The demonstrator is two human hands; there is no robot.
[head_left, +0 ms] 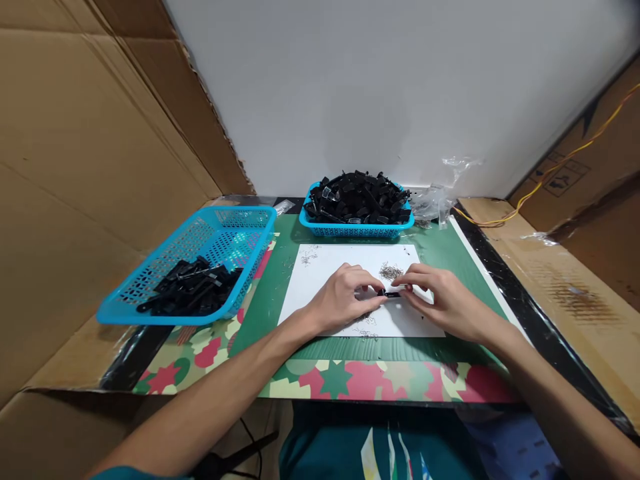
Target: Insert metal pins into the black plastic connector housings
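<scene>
Over a white sheet of paper (310,287), my left hand (347,300) pinches one end of a small black plastic part (393,295) between thumb and fingertips. My right hand (440,300) is at the other end of that part, its thumb and fingers closed there; whether a tiny piece is also between them is too small to tell. Just behind the fingertips lies a pile of small metal pieces (390,271), like little springs or pins. More of these tiny pieces are scattered near my left wrist and at the sheet's far left corner.
A blue basket (357,231) heaped with black plastic parts (357,197) stands at the back. Another blue basket (165,320) at the left holds fewer black parts (195,287). Clear plastic bags (433,203) lie back right. Cardboard walls flank the table; a yellow wire (523,197) runs at right.
</scene>
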